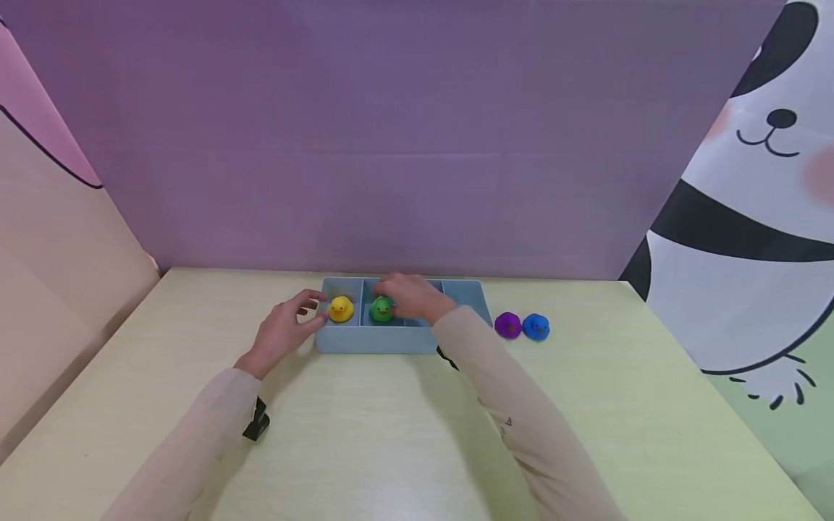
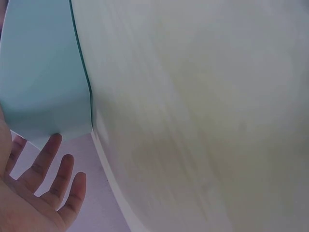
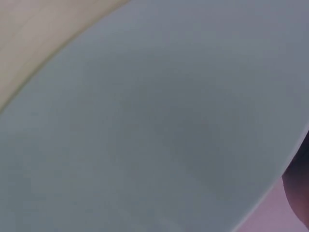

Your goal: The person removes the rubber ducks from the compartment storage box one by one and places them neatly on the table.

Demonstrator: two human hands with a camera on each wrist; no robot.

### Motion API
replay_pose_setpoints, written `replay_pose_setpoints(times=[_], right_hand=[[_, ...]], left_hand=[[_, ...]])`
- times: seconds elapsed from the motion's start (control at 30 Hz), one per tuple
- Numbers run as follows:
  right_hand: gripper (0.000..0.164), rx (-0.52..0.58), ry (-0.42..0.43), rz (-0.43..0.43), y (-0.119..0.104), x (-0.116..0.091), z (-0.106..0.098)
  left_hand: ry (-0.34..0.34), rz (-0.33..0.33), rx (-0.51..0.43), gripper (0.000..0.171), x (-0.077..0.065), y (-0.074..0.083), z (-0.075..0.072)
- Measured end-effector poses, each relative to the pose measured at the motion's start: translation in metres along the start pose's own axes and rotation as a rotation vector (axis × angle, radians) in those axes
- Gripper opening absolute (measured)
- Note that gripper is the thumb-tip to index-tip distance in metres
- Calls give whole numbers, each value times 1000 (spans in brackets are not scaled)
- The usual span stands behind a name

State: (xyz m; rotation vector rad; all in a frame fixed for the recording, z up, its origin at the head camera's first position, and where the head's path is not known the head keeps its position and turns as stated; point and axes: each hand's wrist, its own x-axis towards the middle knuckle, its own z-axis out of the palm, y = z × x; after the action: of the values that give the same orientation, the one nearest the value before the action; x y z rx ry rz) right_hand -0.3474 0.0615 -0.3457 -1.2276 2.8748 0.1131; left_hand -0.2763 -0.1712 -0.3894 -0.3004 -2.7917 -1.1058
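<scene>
A light blue divided tray [image 1: 378,340] stands near the table's back edge. My left hand [image 1: 284,329] is at its left end, thumb and fingers spread apart; in the left wrist view a fingertip meets the tray's end wall [image 2: 43,87]. Inside the leftmost compartment sits a yellow rubber duck [image 1: 340,310]. My right hand [image 1: 415,295] reaches over the tray from the right and holds a green rubber duck [image 1: 381,310] in the second compartment, its fingers partly hidden behind the duck. The right wrist view is mostly filled by the tray's side [image 3: 145,125].
Right of the tray, a purple duck [image 1: 508,325] and a blue duck [image 1: 536,327] sit side by side on the pale wooden table [image 1: 365,434]. A purple backdrop [image 1: 404,145] rises behind the table. My right forearm crosses in front of the tray's right part.
</scene>
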Motion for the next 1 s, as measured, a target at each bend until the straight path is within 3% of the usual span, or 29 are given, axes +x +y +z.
replay_pose_setpoints(times=[0.67, 1.0], right_hand=[[37, -3, -13, 30, -5, 1, 0], [31, -1, 18, 32, -6, -1, 1]], left_hand=[[13, -1, 1, 37, 0, 0, 2], [9, -7, -3, 37, 0, 1, 3]])
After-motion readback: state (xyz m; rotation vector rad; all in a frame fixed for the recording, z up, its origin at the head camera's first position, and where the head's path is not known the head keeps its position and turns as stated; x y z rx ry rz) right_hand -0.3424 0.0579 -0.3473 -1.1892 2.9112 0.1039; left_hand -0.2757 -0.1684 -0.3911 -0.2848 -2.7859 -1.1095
